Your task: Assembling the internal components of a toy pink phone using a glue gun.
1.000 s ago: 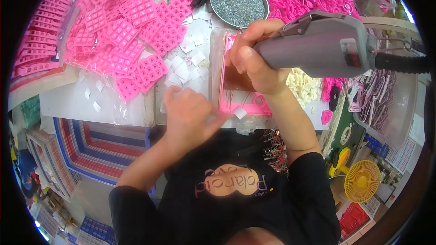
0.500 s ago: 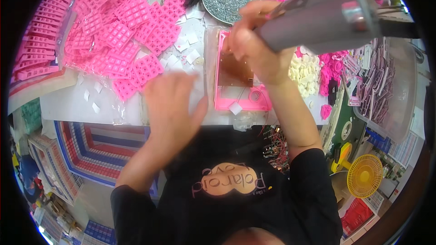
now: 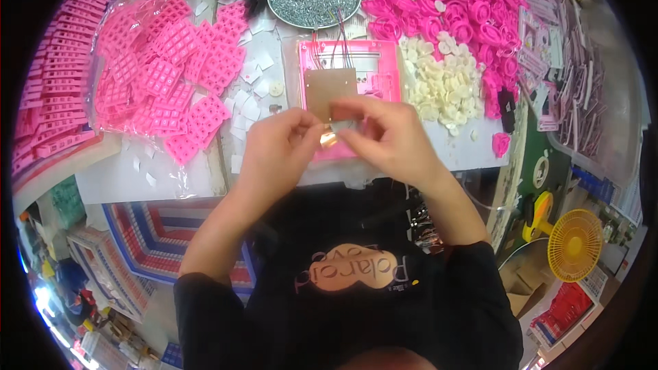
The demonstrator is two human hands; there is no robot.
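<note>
A pink plastic housing lies on the table in front of me, with a brown circuit board over it and several thin wires running from the board's far edge. At the board's near edge, my left hand is closed in a pinch, its fingertips beside a small shiny gold-coloured piece. My right hand bends over the same spot from the right, thumb and fingers curled together by the board's corner. What each pinch holds is hidden or too small to name.
Pink keypad pieces are heaped at left. Beyond the housing stands a round tray of small screws. Cream-coloured parts and pink ring-shaped parts lie at right. A yellow fan stands lower right.
My right hand has let go of the grey power tool, which has gone from above the housing. Both hands have come together at the board's near edge. The whole view has shifted a little.
</note>
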